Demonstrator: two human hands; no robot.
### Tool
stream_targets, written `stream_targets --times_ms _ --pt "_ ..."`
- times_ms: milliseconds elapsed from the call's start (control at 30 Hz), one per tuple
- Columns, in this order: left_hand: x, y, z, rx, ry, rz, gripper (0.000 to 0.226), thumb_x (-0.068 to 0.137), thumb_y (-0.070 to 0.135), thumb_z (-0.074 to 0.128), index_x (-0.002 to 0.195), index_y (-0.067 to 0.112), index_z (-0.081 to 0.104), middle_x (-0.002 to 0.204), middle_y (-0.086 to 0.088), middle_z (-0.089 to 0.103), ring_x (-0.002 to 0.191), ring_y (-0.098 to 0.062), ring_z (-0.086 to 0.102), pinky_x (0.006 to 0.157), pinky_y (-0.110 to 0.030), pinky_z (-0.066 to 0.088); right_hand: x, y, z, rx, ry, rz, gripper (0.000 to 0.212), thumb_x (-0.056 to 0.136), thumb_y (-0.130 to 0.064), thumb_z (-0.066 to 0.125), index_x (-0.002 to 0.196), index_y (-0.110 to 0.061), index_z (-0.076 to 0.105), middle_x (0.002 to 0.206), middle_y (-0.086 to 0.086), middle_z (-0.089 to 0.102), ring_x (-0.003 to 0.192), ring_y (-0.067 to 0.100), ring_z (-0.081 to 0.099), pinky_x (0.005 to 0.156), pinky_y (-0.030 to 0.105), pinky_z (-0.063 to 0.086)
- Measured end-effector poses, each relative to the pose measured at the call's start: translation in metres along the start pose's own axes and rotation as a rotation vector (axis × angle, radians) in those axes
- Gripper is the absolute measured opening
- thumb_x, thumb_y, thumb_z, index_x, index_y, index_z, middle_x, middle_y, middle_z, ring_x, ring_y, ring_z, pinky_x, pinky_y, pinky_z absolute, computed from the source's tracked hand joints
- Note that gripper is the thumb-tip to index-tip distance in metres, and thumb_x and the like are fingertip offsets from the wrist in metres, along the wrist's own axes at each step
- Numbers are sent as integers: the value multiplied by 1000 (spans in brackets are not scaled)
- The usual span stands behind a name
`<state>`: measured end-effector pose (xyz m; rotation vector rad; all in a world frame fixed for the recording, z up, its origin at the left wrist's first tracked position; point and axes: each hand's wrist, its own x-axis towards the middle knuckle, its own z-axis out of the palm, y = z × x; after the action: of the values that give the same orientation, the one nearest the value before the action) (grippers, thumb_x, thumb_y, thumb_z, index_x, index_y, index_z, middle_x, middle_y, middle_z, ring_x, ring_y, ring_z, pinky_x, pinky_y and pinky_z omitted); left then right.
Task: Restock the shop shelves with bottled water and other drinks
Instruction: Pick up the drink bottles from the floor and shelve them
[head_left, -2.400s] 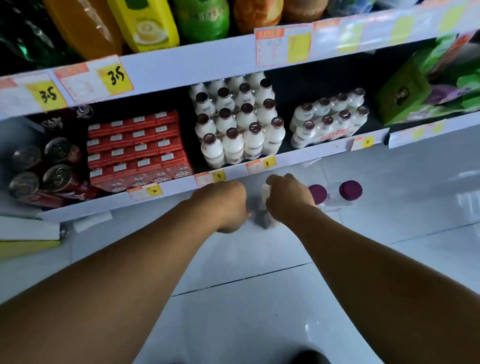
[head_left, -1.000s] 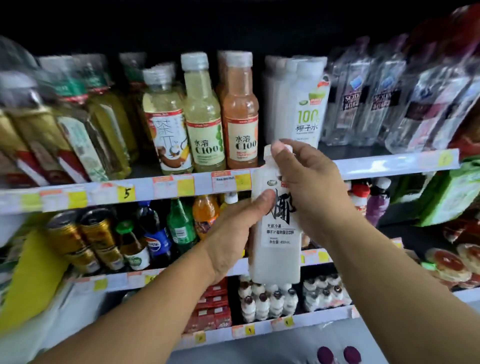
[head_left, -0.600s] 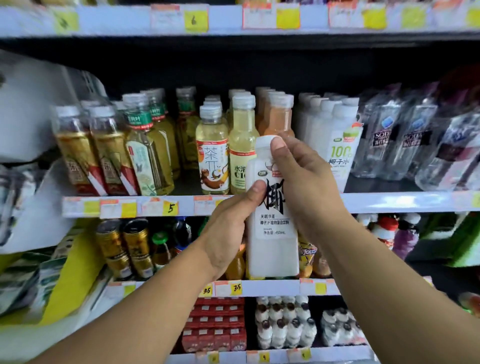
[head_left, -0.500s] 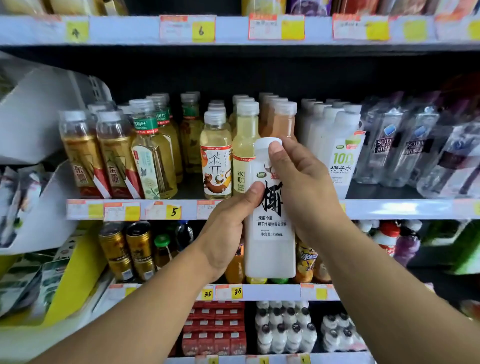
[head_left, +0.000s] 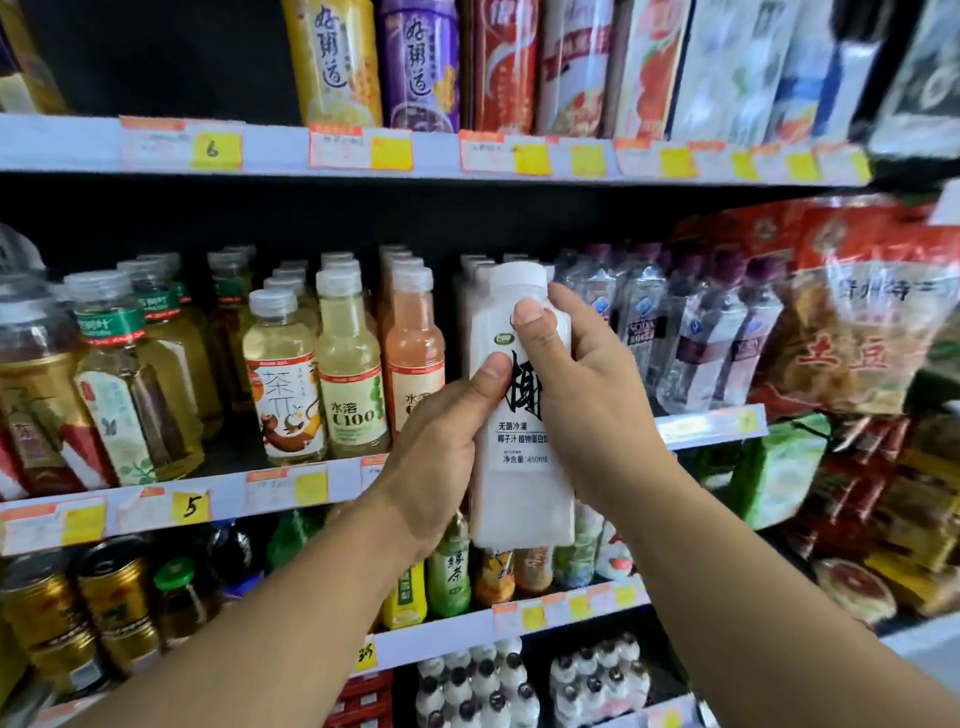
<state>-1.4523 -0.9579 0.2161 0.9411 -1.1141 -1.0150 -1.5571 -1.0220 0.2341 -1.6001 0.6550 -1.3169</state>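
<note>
I hold a white square coconut-milk bottle (head_left: 519, 467) upright with both hands in front of the middle shelf (head_left: 156, 506). My left hand (head_left: 441, 447) grips its left side and lower body, thumb on the label. My right hand (head_left: 576, 384) wraps the right side, thumb near the shoulder under the white cap. The bottle's top overlaps a row of matching white bottles (head_left: 470, 291) on the shelf behind it.
Left of the white row stand pale yellow and pink C100 bottles (head_left: 353, 374) and tea bottles (head_left: 283, 384). Clear soda-water bottles (head_left: 701, 332) are on the right, then red snack bags (head_left: 857, 322). Cartons fill the upper shelf (head_left: 415, 150); cans and small bottles sit below.
The bottle came up from the floor and has risen with both hands to the level of the white row on the middle shelf. The view tilted upward and shifted right.
</note>
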Motion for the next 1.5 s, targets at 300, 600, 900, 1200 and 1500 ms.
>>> stream_targets --times_ms 300,600,900,1200,1500 --pt "32 -16 66 -5 -159 5 42 95 44 46 117 17 68 105 -13 75 95 -31 72 78 -44 60 0 0 -72 -96 148 15 80 72 -88 53 132 -36 56 127 -6 67 117 21 65 99 52 51" --pt "58 -36 94 67 -156 47 39 96 45 47 119 21 68 106 -3 76 98 -20 73 81 -40 59 -12 12 -109 -174 190 35 24 97 -52 54 109 -36 66 99 -9 75 91 10 72 82 43 60" --pt "84 -51 73 224 -66 99 43 87 56 58 114 24 66 102 4 76 95 -15 73 86 -39 56 -8 43 -101 -406 87 81 40 80 -53 74 109 -52 47 102 -20 68 88 -2 68 76 33 60" --pt "74 -109 -18 1368 -121 323 57 96 62 18 134 34 50 128 13 59 120 -9 48 100 -27 38 35 62 -94 -427 203 50 50 85 -27 78 110 -40 38 103 -18 63 85 0 63 67 26 54" --pt "83 -119 -29 1218 -91 281 50 90 63 34 132 40 48 119 34 40 114 8 32 102 -21 33 86 106 -72 -452 155 68 46 84 -26 78 111 -35 41 109 -11 62 91 7 64 67 22 48"
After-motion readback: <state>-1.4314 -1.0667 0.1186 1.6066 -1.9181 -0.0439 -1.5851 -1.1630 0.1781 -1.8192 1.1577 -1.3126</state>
